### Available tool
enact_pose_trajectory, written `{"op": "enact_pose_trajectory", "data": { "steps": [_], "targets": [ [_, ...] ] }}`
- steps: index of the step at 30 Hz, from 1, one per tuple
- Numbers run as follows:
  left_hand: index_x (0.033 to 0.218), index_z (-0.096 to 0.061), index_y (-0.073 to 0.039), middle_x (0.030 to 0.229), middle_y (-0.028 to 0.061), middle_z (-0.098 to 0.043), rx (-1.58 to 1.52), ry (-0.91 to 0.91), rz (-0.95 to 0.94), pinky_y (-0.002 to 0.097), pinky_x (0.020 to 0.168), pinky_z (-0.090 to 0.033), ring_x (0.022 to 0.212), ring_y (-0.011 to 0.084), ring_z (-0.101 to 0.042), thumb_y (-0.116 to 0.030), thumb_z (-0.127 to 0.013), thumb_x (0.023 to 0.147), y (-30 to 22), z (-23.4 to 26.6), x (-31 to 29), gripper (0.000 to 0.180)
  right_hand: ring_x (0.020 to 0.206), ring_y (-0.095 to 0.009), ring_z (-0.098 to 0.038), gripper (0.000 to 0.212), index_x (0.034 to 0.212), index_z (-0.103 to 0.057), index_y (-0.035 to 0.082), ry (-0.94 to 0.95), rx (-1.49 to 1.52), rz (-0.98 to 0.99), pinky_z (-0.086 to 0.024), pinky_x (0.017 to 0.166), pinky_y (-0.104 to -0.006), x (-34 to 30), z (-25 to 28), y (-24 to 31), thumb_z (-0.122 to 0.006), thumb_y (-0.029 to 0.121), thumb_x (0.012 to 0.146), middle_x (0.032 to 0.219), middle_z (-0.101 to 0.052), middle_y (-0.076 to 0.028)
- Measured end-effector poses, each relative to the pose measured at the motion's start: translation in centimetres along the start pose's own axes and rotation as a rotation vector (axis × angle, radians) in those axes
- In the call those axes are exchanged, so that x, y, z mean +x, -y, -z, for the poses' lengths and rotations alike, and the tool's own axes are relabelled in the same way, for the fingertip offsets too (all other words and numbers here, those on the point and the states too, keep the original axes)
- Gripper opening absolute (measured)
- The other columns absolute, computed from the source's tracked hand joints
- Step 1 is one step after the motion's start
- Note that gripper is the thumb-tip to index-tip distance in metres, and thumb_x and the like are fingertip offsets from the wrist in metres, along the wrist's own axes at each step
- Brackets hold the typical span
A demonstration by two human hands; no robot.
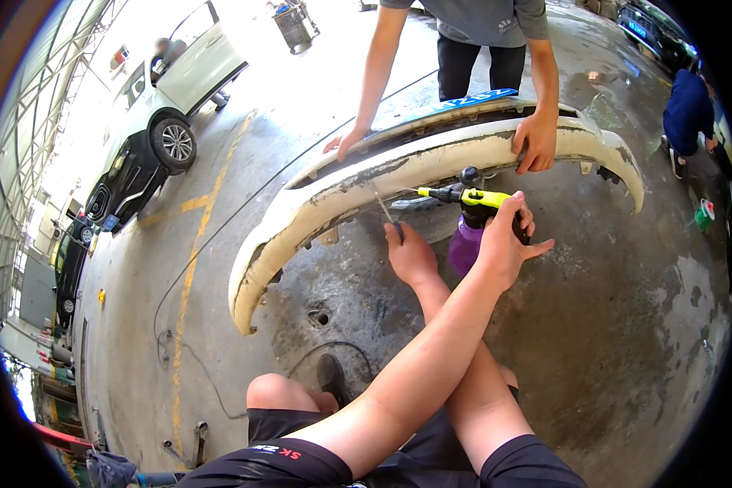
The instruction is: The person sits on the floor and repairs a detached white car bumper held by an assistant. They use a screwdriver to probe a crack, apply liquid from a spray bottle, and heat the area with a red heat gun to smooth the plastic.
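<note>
My forearms cross, the left one over the right. My left hand (506,242) is closed round the grip of a pump sprayer (464,246) with a purple bottle and a yellow-green and black head. Its nozzle points left at a worn white car bumper (431,152). Lower and to the left, my right hand (413,255) is closed on the dark handle of a screwdriver (385,206); its thin shaft reaches up to the scuffed lower edge of the bumper. Facing me, another person's two hands (535,140) hold the bumper from its far side.
A blue plate (478,99) sits on the bumper's far edge. A dark cable (220,232) runs across the concrete floor. At left stands a white car (150,122) with its door open. Another person (689,118) crouches at far right near a green bottle (704,215).
</note>
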State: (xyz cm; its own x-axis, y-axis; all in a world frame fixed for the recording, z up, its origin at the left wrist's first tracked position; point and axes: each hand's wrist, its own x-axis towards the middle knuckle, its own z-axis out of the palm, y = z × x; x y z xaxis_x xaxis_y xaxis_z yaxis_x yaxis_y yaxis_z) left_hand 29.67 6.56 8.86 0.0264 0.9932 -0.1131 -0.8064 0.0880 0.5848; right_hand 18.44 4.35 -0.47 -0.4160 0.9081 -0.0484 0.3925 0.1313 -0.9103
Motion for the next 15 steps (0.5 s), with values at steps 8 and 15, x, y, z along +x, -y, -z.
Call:
{"op": "enact_pose_trajectory", "data": {
  "steps": [8, 15],
  "targets": [
    [0.093, -0.050, -0.018, 0.091, -0.0027, -0.045, 0.017, -0.020, -0.005, 0.0690, 0.106, -0.057, 0.087, 0.0147, -0.047, -0.039, -0.064, 0.113, 1.0, -0.9, 1.6, 0.032, 0.119, -0.053, -0.070, 0.057, 0.126, -0.072, 0.012, 0.027, 0.034, 0.021, -0.056, 0.098, -0.0607, 0.7, 0.1, -0.8, -0.049, 0.062, 0.116, 0.124, -0.078, -0.025],
    [0.095, -0.051, -0.018, 0.090, -0.0032, -0.046, 0.035, -0.057, -0.001, 0.0662, 0.102, -0.059, 0.087, 0.0139, -0.048, -0.039, -0.067, 0.113, 1.9, -1.2, 2.4, 0.032, 0.117, -0.046, -0.073, 0.053, 0.122, -0.077, 0.010, 0.016, 0.023, -0.005, -0.057, 0.097, -0.0523, 0.5, 0.1, -0.3, -0.052, 0.057, 0.117, 0.120, -0.081, -0.019]
  ]
}}
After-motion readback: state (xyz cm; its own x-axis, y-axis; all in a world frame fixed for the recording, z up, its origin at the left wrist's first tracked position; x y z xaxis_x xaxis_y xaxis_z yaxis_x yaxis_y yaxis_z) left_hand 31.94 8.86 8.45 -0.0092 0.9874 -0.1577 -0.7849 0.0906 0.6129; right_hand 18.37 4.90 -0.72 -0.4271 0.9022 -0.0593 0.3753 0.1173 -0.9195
